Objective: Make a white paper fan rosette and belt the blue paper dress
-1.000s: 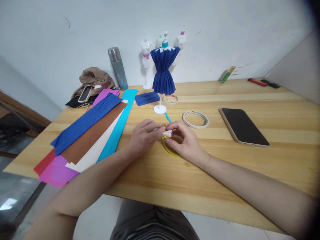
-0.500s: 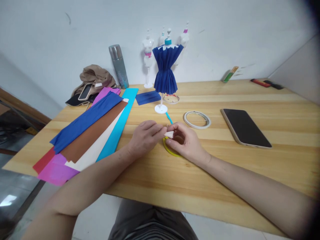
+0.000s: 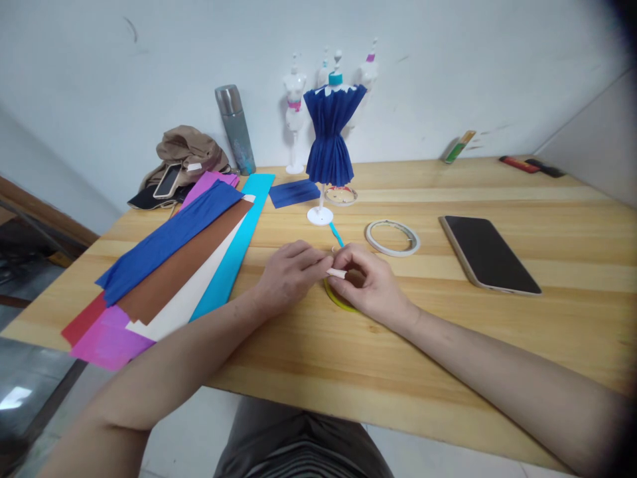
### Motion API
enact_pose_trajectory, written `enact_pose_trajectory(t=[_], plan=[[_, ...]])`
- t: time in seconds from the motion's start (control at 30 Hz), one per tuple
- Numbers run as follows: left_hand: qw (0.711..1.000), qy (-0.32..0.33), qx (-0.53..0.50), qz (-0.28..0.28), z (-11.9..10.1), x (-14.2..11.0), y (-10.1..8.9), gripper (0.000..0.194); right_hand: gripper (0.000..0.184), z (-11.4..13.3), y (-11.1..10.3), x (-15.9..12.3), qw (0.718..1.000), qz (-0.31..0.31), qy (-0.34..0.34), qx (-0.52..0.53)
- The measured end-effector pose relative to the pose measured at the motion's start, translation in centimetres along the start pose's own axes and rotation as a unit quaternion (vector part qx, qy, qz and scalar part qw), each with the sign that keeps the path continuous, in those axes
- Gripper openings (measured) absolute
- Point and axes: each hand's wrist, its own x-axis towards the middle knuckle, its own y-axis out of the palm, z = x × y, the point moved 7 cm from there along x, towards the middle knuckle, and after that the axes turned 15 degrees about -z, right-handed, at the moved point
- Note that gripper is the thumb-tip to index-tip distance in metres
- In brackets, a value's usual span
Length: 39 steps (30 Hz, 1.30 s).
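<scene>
Between my fingertips is a small folded piece of white paper [image 3: 337,273]. My left hand [image 3: 293,275] pinches its left end, and my right hand [image 3: 365,275] grips the other end between thumb and fingers. Under my right hand lies a yellow ring [image 3: 338,300], partly covered by it. A short turquoise strip [image 3: 337,234] runs out from behind my fingers toward the white stand of a small mannequin. That mannequin wears a pleated dark blue dress [image 3: 331,136] and a turquoise neck band [image 3: 335,78].
Coloured crepe paper sheets [image 3: 186,259] overlap at the left. A roll of white tape [image 3: 393,238] and a large phone [image 3: 489,254] lie to the right. Behind stand a thermos [image 3: 235,129], a bare mannequin [image 3: 294,106] and a green-labelled tube [image 3: 460,147]. A flat blue piece [image 3: 294,193] lies nearby.
The white paper between my fingers has turned and looks narrower and flatter. Both hands stay in nearly the same place.
</scene>
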Motion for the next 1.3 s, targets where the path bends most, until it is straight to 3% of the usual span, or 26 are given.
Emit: enact_pose_trajectory(t=[0.1, 0.23, 0.43, 0.53, 0.63, 0.73, 0.8, 0.9, 1.0, 1.13, 1.3], plan=[[1.000, -0.010, -0.016, 0.021, 0.1, -0.1, 0.3, 0.022, 0.022, 0.1, 0.1, 0.0, 1.000, 0.006, -0.022, 0.004], [0.997, -0.056, -0.052, 0.005, 0.7, -0.2, 0.3, 0.024, 0.025, 0.3, 0.0, 0.0, 1.000, -0.003, -0.021, 0.006], [0.966, -0.210, -0.152, 0.009, 2.4, -0.7, 1.1, 0.025, 0.011, 0.3, -0.7, 0.0, 1.000, -0.020, -0.003, 0.021], [0.927, -0.303, -0.221, 0.011, 3.1, -1.2, 1.5, 0.022, 0.014, 0.1, -1.1, 0.0, 0.999, -0.030, -0.001, 0.030], [0.869, -0.415, -0.271, -0.003, 3.8, -1.9, 1.8, 0.020, 0.016, 0.0, -1.3, 0.3, 0.999, -0.029, -0.011, 0.009], [0.806, -0.515, -0.292, -0.014, 4.3, -2.6, 1.9, 0.023, 0.011, -0.1, -1.1, 0.7, 0.991, 0.009, -0.048, -0.122], [0.778, -0.552, -0.300, -0.023, 4.4, -2.7, 1.8, 0.026, 0.014, -0.1, -0.6, 0.7, 0.967, 0.051, -0.091, -0.232], [0.747, -0.586, -0.308, -0.055, 4.7, -2.8, 1.5, 0.029, 0.024, 0.2, 0.2, 0.3, 0.925, 0.100, -0.157, -0.331], [0.728, -0.607, -0.309, -0.081, 5.0, -3.0, 1.2, 0.027, 0.033, 0.4, 0.6, -0.2, 0.904, 0.131, -0.183, -0.365], [0.740, -0.607, -0.270, -0.104, 5.5, -3.1, 0.6, 0.026, 0.046, 0.0, 0.5, -0.3, 0.888, 0.144, -0.167, -0.403], [0.742, -0.606, -0.248, -0.146, 6.0, -3.2, 0.1, 0.027, 0.046, -0.1, 0.3, -0.3, 0.872, 0.129, -0.174, -0.438]])
